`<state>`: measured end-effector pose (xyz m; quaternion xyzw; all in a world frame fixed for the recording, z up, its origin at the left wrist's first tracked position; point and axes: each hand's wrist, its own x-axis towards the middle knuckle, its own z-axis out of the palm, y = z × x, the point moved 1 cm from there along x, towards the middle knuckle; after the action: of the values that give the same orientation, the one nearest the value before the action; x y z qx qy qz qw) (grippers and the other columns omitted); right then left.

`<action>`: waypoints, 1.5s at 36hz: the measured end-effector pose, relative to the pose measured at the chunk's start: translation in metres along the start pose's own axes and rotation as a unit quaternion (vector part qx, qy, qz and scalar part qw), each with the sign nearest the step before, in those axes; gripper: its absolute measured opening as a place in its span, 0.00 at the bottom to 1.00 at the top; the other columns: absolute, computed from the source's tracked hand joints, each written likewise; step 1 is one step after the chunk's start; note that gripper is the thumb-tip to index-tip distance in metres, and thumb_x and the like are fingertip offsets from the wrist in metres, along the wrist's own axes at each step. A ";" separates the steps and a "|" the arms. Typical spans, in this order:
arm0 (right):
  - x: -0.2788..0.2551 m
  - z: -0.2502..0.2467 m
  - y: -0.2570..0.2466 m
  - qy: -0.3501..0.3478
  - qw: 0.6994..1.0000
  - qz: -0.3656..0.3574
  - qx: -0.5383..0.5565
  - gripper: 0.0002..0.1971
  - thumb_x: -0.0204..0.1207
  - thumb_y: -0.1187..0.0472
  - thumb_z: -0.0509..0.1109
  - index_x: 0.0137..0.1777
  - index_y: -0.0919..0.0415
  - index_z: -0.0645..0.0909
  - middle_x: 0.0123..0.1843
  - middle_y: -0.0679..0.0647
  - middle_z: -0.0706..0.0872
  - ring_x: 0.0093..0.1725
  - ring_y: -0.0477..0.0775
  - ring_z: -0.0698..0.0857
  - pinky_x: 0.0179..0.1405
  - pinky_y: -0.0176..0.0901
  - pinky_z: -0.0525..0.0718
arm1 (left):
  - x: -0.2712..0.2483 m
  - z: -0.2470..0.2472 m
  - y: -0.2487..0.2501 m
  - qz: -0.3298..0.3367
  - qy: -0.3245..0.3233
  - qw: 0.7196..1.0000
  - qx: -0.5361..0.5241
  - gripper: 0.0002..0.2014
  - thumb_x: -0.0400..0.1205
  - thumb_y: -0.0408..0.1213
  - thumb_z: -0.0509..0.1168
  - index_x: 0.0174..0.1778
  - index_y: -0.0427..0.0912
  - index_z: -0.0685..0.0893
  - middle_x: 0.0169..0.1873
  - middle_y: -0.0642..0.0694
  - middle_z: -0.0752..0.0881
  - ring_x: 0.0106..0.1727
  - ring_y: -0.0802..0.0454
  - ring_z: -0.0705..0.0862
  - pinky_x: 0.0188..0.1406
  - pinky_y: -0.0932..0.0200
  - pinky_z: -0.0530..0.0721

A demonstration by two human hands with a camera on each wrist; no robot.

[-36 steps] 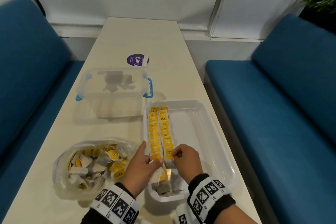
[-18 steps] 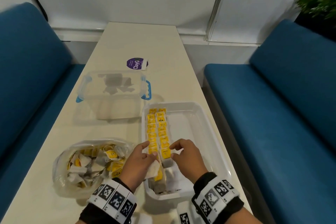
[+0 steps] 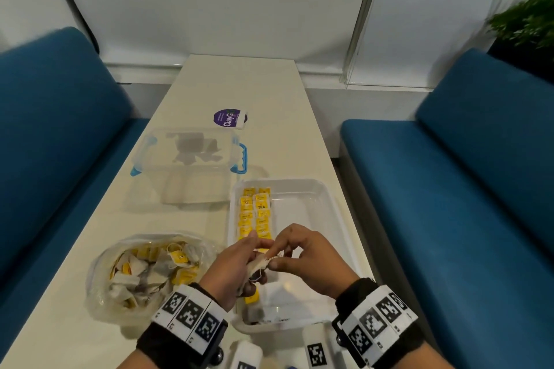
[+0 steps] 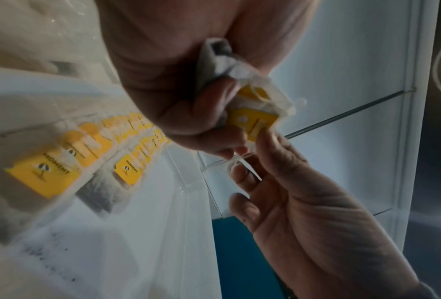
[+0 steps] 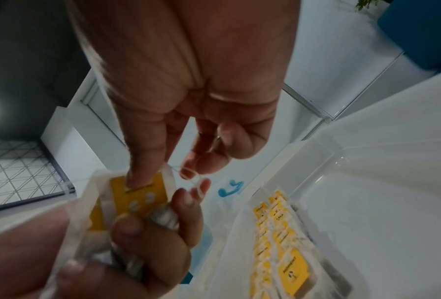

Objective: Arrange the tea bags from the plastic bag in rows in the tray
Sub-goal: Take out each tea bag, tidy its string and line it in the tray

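Head: left hand (image 3: pixel 236 266) grips tea bag (image 3: pixel 260 263) over tray (image 3: pixel 335 204) near end; right hand (image 3: pixel 302 257) pinches its tag. Plastic bag (image 3: pixel 99 281) left.
L wrist: fingers curled round bag.
R wrist: thumb+index nip string. Step: untangling; next, lay it in 2nd row.

Both hands, left (image 3: pixel 236 263) and right (image 3: pixel 305 255), pinching one tea bag (image 3: pixel 259 263) above the tray (image 3: pixel 335 219) (two yellow-tagged rows inside); plastic bag (image 3: pixel 102 284) left on desk (image 3: pixel 269 93).

Clear lidded box (image 3: pixel 187 159) with blue clips beyond a purple sticker (image 3: pixel 229 118), blue benches (image 3: pixel 467 177) either side
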<state>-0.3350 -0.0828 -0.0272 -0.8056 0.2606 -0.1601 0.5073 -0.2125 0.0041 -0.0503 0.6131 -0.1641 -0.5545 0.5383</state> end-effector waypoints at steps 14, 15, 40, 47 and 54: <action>0.013 0.001 0.005 0.024 0.997 0.045 0.059 0.04 0.75 0.66 0.72 0.42 0.56 0.84 0.36 0.46 0.85 0.35 0.36 0.82 0.39 0.27 0.80 | -0.013 -0.010 0.001 -0.003 -0.102 0.994 0.029 0.25 0.67 0.54 0.71 0.54 0.40 0.84 0.42 0.42 0.90 0.39 0.48 0.88 0.23 0.64 0.77; 0.014 0.001 0.006 0.030 0.997 0.051 0.059 0.05 0.75 0.66 0.72 0.43 0.55 0.84 0.37 0.48 0.85 0.36 0.38 0.82 0.39 0.28 0.81 | -0.013 -0.010 0.000 -0.001 -0.101 0.994 0.030 0.20 0.70 0.48 0.70 0.53 0.39 0.83 0.40 0.44 0.91 0.37 0.48 0.89 0.23 0.64 0.78; 0.007 0.006 0.016 0.032 0.957 0.173 0.230 0.23 0.64 0.79 0.75 0.53 0.62 0.72 0.32 0.56 0.80 0.26 0.48 0.78 0.22 0.37 0.75 | -0.001 -0.008 -0.013 0.067 0.003 0.997 -0.045 0.11 0.74 0.30 0.70 0.53 0.36 0.83 0.36 0.41 0.89 0.33 0.50 0.87 0.30 0.60 0.86; 0.004 0.009 0.019 0.036 0.958 0.184 0.216 0.19 0.68 0.69 0.77 0.54 0.60 0.72 0.38 0.59 0.83 0.34 0.51 0.80 0.24 0.37 0.73 | -0.003 -0.008 -0.015 0.078 0.013 0.996 -0.027 0.13 0.71 0.19 0.71 0.49 0.36 0.85 0.34 0.43 0.90 0.31 0.53 0.88 0.28 0.62 0.85; -0.001 0.020 0.022 0.017 0.954 0.178 0.239 0.19 0.66 0.75 0.77 0.47 0.62 0.70 0.33 0.55 0.81 0.26 0.45 0.80 0.23 0.40 0.76 | -0.002 -0.014 -0.018 0.085 0.052 0.995 -0.006 0.23 0.57 0.35 0.77 0.49 0.41 0.84 0.39 0.44 0.91 0.39 0.50 0.88 0.33 0.59 0.83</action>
<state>-0.3310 -0.0752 -0.0551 -0.5987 0.3624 -0.1383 0.7008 -0.2083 0.0184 -0.0672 0.6217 -0.1836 -0.4749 0.5952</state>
